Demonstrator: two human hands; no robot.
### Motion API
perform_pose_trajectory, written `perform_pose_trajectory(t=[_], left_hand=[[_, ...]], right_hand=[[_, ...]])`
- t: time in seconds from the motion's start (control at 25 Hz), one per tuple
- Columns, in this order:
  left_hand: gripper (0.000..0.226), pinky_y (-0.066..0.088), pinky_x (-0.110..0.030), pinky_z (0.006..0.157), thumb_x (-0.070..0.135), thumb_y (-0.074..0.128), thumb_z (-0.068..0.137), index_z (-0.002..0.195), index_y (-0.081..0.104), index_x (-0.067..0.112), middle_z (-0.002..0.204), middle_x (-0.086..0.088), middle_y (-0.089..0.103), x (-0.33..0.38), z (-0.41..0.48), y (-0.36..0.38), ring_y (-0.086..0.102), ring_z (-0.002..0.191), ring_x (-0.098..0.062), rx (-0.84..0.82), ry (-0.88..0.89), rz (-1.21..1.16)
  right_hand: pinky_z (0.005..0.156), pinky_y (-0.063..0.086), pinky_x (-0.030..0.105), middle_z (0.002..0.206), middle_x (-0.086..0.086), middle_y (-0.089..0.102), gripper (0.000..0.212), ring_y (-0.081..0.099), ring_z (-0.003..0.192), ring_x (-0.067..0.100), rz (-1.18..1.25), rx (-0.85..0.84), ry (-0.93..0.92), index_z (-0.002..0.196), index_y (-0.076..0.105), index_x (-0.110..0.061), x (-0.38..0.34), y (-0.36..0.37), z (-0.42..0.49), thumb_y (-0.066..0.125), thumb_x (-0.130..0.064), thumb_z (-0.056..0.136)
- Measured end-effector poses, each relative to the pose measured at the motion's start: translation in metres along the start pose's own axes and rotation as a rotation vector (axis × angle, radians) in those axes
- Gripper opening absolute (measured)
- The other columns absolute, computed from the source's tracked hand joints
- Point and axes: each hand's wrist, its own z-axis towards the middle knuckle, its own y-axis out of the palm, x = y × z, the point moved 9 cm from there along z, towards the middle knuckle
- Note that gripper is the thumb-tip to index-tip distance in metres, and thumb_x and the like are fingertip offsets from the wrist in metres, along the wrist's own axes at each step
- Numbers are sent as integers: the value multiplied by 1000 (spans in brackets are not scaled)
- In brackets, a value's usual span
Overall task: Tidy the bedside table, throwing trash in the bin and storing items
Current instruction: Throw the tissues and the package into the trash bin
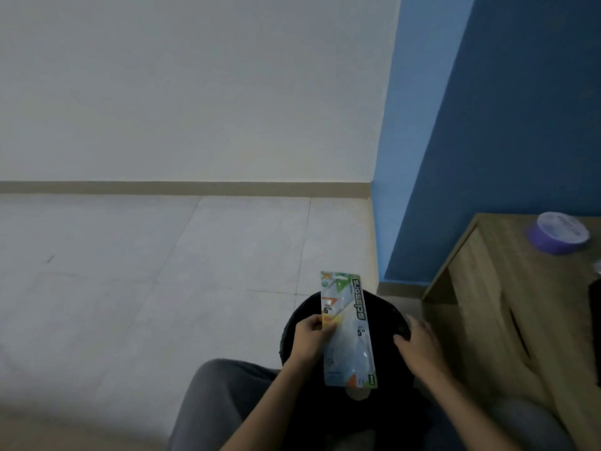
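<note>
The scissors pack, a long clear-fronted card printed with "scissors", "6''" and "5''", stands nearly upright in the lower middle of the frame, directly over the open mouth of the black bin. The left hand pinches the pack's left edge about halfway up, thumb on the front and fingers curled behind. The right hand lies apart from the pack on the bin's right rim, seen from the back with its fingers bent over the dark edge; whether it actually grips the rim cannot be told. The bin sits on the floor just in front of the person's knee in grey trousers, at the bottom of the frame. Just right of the bin stands the wooden desk, with a slot handle cut into its drawer front. On its top, at the right edge of the frame, sits a round purple tub with a pale lid, and below that a dark object, mostly cut off. Pale floor tiles fill the left, meeting a white wall above a tan skirting board; a blue wall rises behind the desk.
</note>
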Motion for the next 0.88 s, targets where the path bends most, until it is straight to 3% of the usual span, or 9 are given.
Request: perform_pose_trajectory(t=[0.12, 0.24, 0.32, 0.44, 0.6, 0.68, 0.76, 0.8, 0.88], left_hand=[[25, 52, -44, 84, 1, 61, 89, 68, 62, 14, 75, -6, 64, -39, 3, -16, 60, 79, -24, 9, -93, 30], [24, 49, -39, 77, 4, 62, 89, 65, 58, 9, 74, -12, 60, -80, 9, -18, 58, 78, -24, -6, -233, 102], [25, 46, -36, 74, 1, 62, 87, 65, 54, 7, 77, -14, 56, -103, 14, -13, 55, 79, -23, -4, -333, 70], [31, 50, -32, 65, -5, 60, 87, 58, 53, 4, 67, -10, 55, -118, 14, -3, 55, 62, -21, 42, -449, -22], [18, 53, -26, 47, 10, 55, 94, 78, 60, 1, 71, -11, 61, -123, 10, 12, 61, 55, -21, -15, -544, -155], [14, 54, -23, 52, 17, 50, 97, 94, 59, 6, 80, -6, 65, -122, 10, 18, 67, 53, -13, -77, -535, -173], [10, 52, -23, 57, 16, 48, 98, 97, 57, 11, 83, -4, 65, -118, 10, 19, 66, 60, -11, -93, -505, -143], [10, 53, -25, 62, 13, 50, 97, 99, 58, 10, 84, -5, 66, -114, 11, 15, 66, 67, -14, -58, -458, -93], [24, 54, -32, 85, 8, 52, 94, 115, 62, 5, 104, -11, 69, -103, 16, -6, 67, 94, -23, 118, -314, 99]], right_hand=[[102, 42, 43, 136, 18, 46, 64, 48, 120, 35, 176, -109, 228, 138, 35, -12, 35, 46, 3, 60, -14, 79], [96, 45, 40, 133, 20, 50, 56, 51, 115, 37, 256, -123, 335, 134, 41, -7, 44, 55, 4, 58, -13, 82], [90, 45, 37, 130, 21, 52, 50, 52, 112, 37, 299, -114, 370, 133, 41, -6, 48, 57, 8, 54, -13, 86], [93, 44, 40, 133, 22, 49, 51, 49, 116, 39, 303, -85, 376, 135, 39, -4, 52, 56, 9, 52, -14, 87], [101, 39, 43, 139, 22, 43, 53, 44, 123, 39, 314, -66, 387, 137, 36, -4, 55, 58, 11, 52, -14, 88], [102, 38, 43, 141, 20, 41, 54, 43, 125, 38, 321, -74, 383, 138, 35, -6, 56, 59, 13, 52, -15, 88], [104, 37, 44, 143, 19, 39, 54, 41, 127, 38, 345, -84, 387, 139, 34, -7, 59, 61, 14, 52, -16, 88], [105, 37, 44, 144, 19, 39, 55, 40, 128, 38, 360, -83, 390, 139, 33, -7, 59, 61, 14, 52, -16, 88], [103, 38, 46, 143, 19, 40, 54, 42, 126, 38, 382, -70, 405, 138, 35, -9, 62, 62, 14, 53, -18, 89]])
